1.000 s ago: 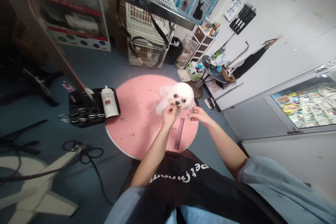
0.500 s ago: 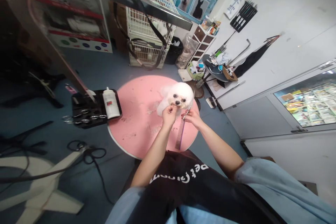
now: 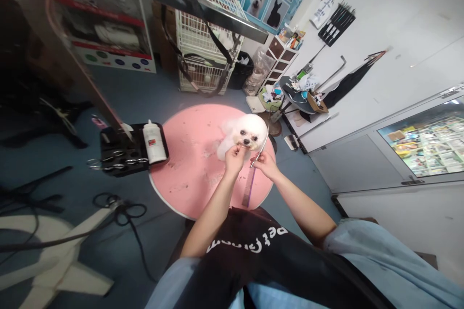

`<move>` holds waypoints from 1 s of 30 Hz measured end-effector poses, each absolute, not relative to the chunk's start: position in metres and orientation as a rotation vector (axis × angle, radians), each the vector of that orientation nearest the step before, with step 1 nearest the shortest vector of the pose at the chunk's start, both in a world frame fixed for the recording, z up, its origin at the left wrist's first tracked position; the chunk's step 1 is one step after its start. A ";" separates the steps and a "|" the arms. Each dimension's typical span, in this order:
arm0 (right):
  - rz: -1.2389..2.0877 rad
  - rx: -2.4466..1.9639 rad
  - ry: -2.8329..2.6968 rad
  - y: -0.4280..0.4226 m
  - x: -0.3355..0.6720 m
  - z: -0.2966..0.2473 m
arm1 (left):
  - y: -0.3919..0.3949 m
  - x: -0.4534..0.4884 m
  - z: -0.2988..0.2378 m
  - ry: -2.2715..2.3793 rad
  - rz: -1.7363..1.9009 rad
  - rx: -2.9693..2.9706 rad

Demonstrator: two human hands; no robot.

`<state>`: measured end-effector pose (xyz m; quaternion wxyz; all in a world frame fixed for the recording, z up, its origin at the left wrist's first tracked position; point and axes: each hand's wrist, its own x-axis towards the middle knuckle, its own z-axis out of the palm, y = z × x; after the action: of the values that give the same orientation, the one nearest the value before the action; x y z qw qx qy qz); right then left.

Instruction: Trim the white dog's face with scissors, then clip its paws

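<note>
A fluffy white dog (image 3: 250, 128) with a rounded head faces me on the pink round table (image 3: 184, 135). My left hand (image 3: 235, 158) is closed at the dog's chin, pinching the fur under its mouth. In my right hand (image 3: 265, 164) is a pair of scissors (image 3: 263, 145), its blades pointing up along the side of the dog's head. A comb (image 3: 248, 188) with a purple edge lies on the table just below my right hand. Bits of cut fur are scattered over the tabletop.
A black tool holder (image 3: 119, 152) with several scissors and a white bottle (image 3: 153, 142) adjoins the table's left edge. The metal grooming arm (image 3: 232, 24) with hanging straps crosses overhead. Behind stand a white wire cage (image 3: 203, 70) and a small cluttered side table (image 3: 297, 96).
The scissors have turned slightly beside the dog's head, with my right hand shifting a little. My left hand stays at the dog's chin.
</note>
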<state>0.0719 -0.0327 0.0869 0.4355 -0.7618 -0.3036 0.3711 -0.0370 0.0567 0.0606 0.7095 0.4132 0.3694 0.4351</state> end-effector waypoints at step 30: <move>0.604 -2.358 -1.179 -0.045 0.084 0.129 | 0.055 -0.032 0.046 0.778 1.037 0.873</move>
<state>0.0837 -0.0447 0.1291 0.2166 -0.8512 -0.4254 0.2181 -0.0319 0.0550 0.0462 0.7098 0.3932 0.3507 0.4675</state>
